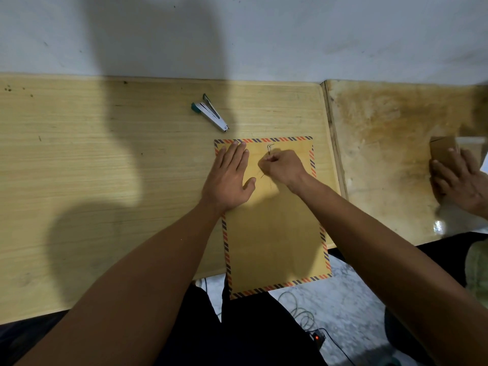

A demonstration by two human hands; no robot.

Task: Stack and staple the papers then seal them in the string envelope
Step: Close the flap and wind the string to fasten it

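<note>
Light wooden desk point(105, 159): running left to right below a pale wall, butting against a second, stained desk point(390, 143) on the right.

Tan paper string envelope with red-and-blue striped border point(274, 239): lying flat on the desk, long axis running away from the person, tilted slightly; near end overhanging the desk's front edge, far end carrying the round string button point(269, 146).

Left hand point(228, 178): lying palm down, fingers spread flat, pressing on the envelope's far left corner, gripping nothing.

Right hand point(284, 167): closing into a loose fist on the envelope just below the button, fingertips pinching the thin dark string point(264, 174).

Another person's hand point(462, 178): resting on a brown cardboard piece point(443, 151) at the far right.

White-and-teal metal stapler point(210, 112): lying on the desk beyond the envelope, apart from it, long axis diagonal, teal end pointing far-left.
</note>
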